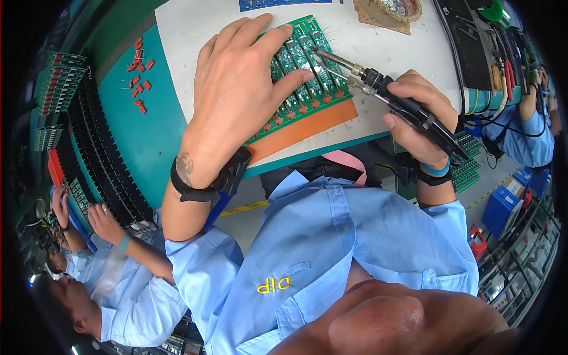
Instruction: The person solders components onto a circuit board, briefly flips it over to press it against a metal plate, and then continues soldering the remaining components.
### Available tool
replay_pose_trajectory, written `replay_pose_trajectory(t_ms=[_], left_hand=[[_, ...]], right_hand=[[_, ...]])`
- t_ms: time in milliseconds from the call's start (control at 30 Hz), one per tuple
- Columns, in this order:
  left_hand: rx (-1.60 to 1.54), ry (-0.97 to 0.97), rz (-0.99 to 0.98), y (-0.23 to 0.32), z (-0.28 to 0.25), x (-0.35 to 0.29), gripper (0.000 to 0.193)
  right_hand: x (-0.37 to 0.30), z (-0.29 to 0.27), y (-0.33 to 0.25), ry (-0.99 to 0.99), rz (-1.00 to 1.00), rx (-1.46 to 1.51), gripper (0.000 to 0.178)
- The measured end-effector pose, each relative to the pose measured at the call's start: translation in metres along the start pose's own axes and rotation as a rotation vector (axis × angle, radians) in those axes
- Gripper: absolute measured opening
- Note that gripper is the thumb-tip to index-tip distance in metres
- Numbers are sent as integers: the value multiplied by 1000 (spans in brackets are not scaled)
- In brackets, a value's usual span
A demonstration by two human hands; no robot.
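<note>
A green circuit board panel (303, 89), divided into several long strips with small parts, lies on the white work surface. My left hand (239, 77) rests flat over its left side, fingers stretched out and thumb on the strips; part of the panel is hidden beneath. In my closed right hand (423, 109) is a black soldering iron (414, 112) with two slim metal prongs. The prong ends are over the panel's upper right; whether they touch it I cannot tell. Along the panel's near edge runs an orange strip (313, 125).
Red components (138, 86) with wire leads lie scattered on the green mat (121, 77). Long black racks (106, 142) stand at left, near a co-worker's hand (106, 223). A round tip-cleaning dish (401, 8) sits at the back, and tools (507, 74) lie far right.
</note>
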State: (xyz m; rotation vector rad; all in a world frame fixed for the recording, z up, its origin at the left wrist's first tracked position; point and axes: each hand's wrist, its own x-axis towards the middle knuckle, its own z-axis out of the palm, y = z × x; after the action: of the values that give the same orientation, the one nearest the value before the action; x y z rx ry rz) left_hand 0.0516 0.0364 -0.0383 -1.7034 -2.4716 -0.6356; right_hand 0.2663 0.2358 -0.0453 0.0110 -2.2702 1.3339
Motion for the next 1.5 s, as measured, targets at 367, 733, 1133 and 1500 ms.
replay_pose_trajectory(t_ms=[367,733,1133,1500], left_hand=[[-34,33,-12,0,4,-3,57],[-47,23,-16,-2,4,-4,57],[-28,13,4,0,1,-3,57],[-23,-34,-23,-1,-10,-10,56]], right_hand=[[2,3,3,-80,35,-30,40],[1,-6,2,27,-67,-54,41],[-12,-5,10,216,-78,46,46],[5,5,0,-19,-55,38,40]])
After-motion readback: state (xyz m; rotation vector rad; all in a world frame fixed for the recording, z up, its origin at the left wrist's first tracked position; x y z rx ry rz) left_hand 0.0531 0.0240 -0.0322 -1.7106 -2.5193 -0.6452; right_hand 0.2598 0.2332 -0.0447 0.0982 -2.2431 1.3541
